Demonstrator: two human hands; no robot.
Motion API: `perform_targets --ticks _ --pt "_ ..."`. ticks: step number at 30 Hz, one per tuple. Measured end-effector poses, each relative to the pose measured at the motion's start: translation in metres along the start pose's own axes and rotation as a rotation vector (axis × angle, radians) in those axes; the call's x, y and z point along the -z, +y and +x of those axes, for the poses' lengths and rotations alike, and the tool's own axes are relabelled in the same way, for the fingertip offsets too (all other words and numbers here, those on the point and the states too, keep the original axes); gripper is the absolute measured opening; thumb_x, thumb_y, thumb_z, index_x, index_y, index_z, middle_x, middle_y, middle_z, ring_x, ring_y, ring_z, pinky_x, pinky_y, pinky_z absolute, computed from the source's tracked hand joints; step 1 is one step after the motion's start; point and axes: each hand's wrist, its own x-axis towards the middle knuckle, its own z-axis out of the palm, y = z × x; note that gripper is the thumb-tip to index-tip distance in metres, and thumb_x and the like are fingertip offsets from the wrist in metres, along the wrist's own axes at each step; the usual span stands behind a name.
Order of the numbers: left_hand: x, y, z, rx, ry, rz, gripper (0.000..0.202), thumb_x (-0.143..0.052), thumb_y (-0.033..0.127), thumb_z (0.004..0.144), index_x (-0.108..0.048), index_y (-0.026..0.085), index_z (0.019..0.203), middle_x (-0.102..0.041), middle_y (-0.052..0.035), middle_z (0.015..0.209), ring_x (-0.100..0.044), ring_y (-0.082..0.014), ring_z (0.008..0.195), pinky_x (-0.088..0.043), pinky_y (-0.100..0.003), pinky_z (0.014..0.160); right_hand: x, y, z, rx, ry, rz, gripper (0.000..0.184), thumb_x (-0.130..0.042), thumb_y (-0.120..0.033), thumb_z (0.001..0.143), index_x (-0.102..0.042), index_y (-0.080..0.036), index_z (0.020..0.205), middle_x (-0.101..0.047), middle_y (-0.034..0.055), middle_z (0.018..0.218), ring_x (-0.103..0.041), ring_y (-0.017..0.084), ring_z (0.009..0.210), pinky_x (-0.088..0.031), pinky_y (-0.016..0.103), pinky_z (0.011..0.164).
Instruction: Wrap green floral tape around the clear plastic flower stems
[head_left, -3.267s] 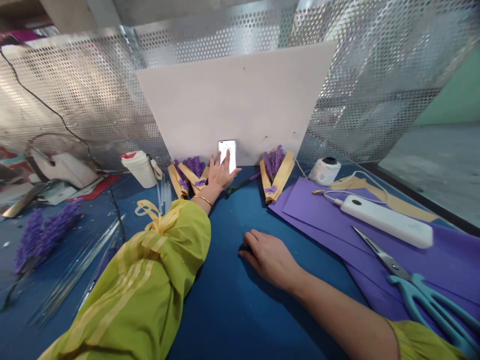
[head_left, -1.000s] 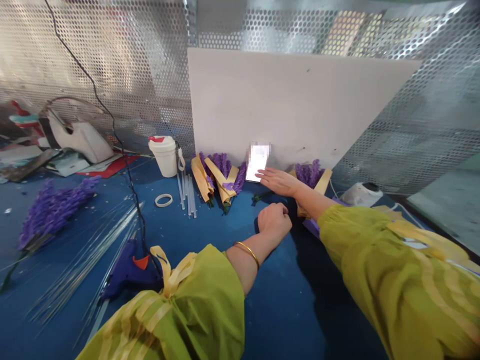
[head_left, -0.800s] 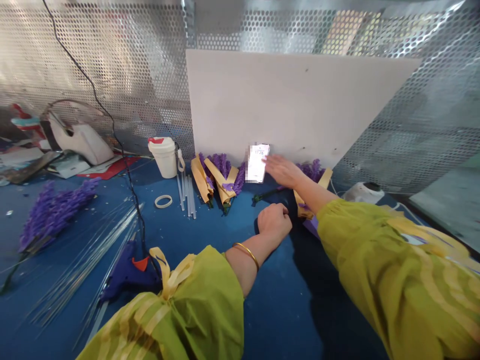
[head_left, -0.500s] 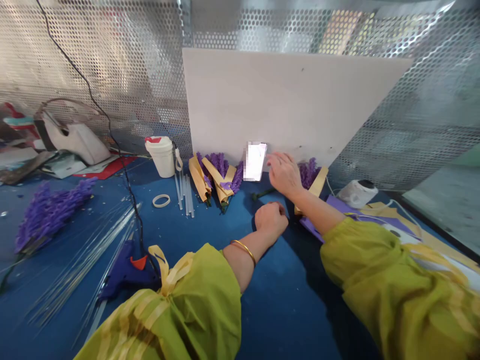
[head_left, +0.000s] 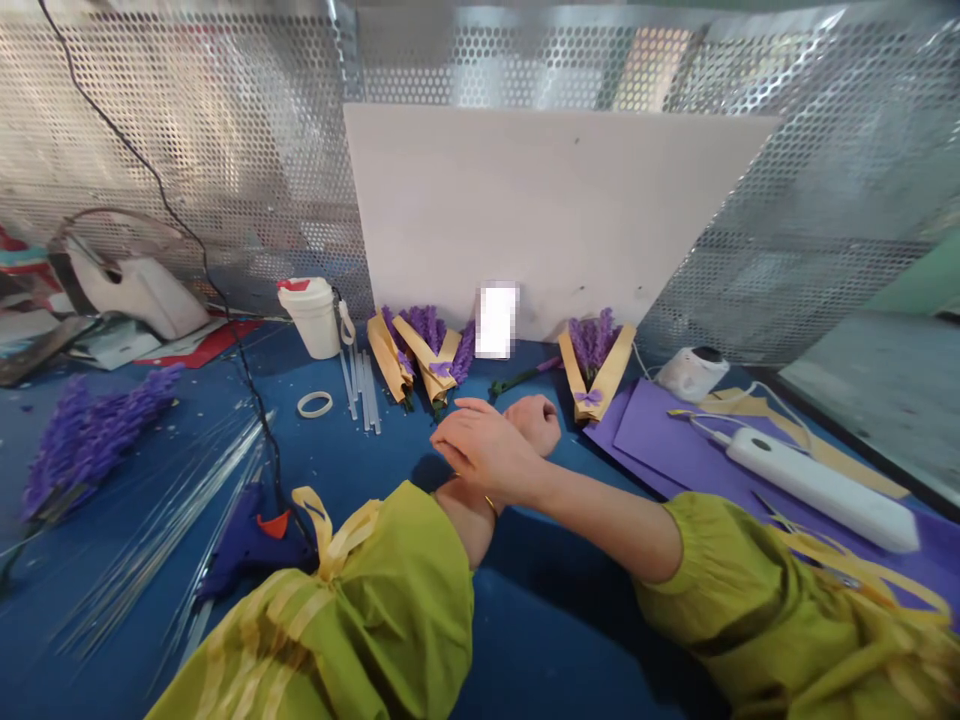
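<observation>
My left hand (head_left: 534, 422) is curled into a loose fist above the blue table, with nothing showing in it. Across its wrist lies my right hand (head_left: 480, 445), fingers stretched out and partly covering the gold bangle (head_left: 491, 506). Behind the hands a purple flower stem (head_left: 525, 377) lies on the table. To its right leans a small lavender bouquet (head_left: 592, 365) in tan paper with a purple bow. Two more wrapped bouquets (head_left: 431, 355) lie left of the phone (head_left: 496, 320), whose screen is bright and blurred out.
Glue sticks (head_left: 367, 395), a tape ring (head_left: 314, 404) and a white cup (head_left: 311, 318) stand left of centre. A blue glue gun (head_left: 251, 545) lies near my left sleeve, its black cord rising. Purple sheets (head_left: 660, 430) and a white power strip (head_left: 821, 487) lie right.
My right hand has moved left and nearer from beside the right-hand bouquet, onto my left wrist. That bouquet now shows fully. The camera view has shifted slightly.
</observation>
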Motion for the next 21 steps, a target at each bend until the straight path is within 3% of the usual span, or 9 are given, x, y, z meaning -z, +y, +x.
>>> perform_targets --ticks 3,6,12,21 --pt "-0.0050 -0.0026 0.0034 -0.019 0.040 -0.004 0.020 -0.053 0.017 0.083 -0.069 0.028 0.091 -0.070 -0.0014 0.098 -0.061 -0.0179 0.092 -0.045 -0.029 0.077 -0.0051 0.0081 -0.0010 -0.256 -0.084 0.049 0.022 -0.050 -0.032 0.090 -0.065 -0.018 0.083 -0.069 0.0035 0.080 -0.061 0.016 0.079 -0.041 0.031 0.079" --pt "-0.0089 -0.0036 0.0052 -0.031 0.057 0.004 0.018 -0.052 0.019 0.082 -0.068 0.025 0.088 -0.070 -0.0022 0.099 -0.062 -0.0185 0.091 -0.045 -0.030 0.074 -0.0051 0.0107 -0.0022 -0.377 -0.194 0.090 0.023 -0.052 -0.038 0.088 -0.066 -0.020 0.081 -0.070 0.0021 0.080 -0.060 0.015 0.073 -0.035 0.026 0.060" --pt "-0.0086 -0.0050 0.0037 -0.057 0.066 0.020 0.018 -0.052 0.019 0.080 -0.067 0.025 0.088 -0.070 -0.0015 0.101 -0.062 -0.0175 0.092 -0.044 -0.028 0.073 -0.0033 0.0029 -0.0055 -0.359 -0.192 0.025 0.025 -0.051 -0.038 0.089 -0.065 -0.021 0.078 -0.068 0.0008 0.074 -0.056 0.013 0.066 -0.025 0.026 0.056" --pt "-0.0074 -0.0052 0.0050 -0.055 0.049 0.035 0.017 -0.052 0.020 0.080 -0.066 0.026 0.088 -0.070 0.0001 0.101 -0.062 -0.0166 0.092 -0.044 -0.028 0.074 -0.0048 0.0035 -0.0076 -0.339 -0.166 0.010 0.027 -0.051 -0.038 0.089 -0.063 -0.020 0.073 -0.067 0.0006 0.070 -0.052 0.012 0.062 -0.021 0.026 0.054"
